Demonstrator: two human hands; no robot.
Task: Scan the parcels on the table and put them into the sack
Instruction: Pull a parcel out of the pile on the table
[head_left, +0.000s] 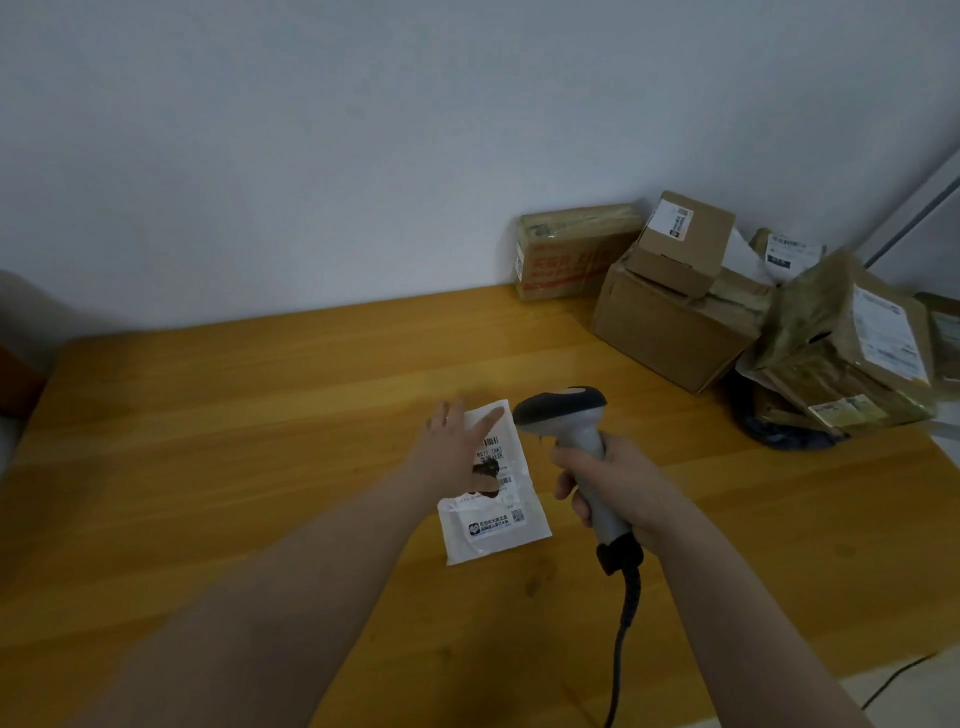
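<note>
— Where is the parcel being handled, relative to the hands?

— The white packet (498, 530) lies flat in the middle of the desk (234, 441), label (493, 467) up. Its long axis runs almost straight away from the person. The left hand (457, 441) is over its far half, fingers straight and spread. It's blurred, so I can't tell whether it presses the packet or only hovers.

— And the other hand?

— The right hand (608, 483) is wrapped around the grip of the scanner (566, 415), just to the right of the packet. The scanner's head is turned left toward the packet's far end. Its cable (626, 623) trails back to the near edge.

— So which hand is nearer?

— The left is right over it, so I'd expect it to steady or lift the packet while the right aims at the barcode. At the moment the left hand partly covers the label.

— What else is on the desk?

— Cardboard boxes (670, 322) are piled at the far right corner, well apart from the hands and against a plain pale wall (363, 156). The desk is bare yellowish wood. The sack isn't in view.
</note>
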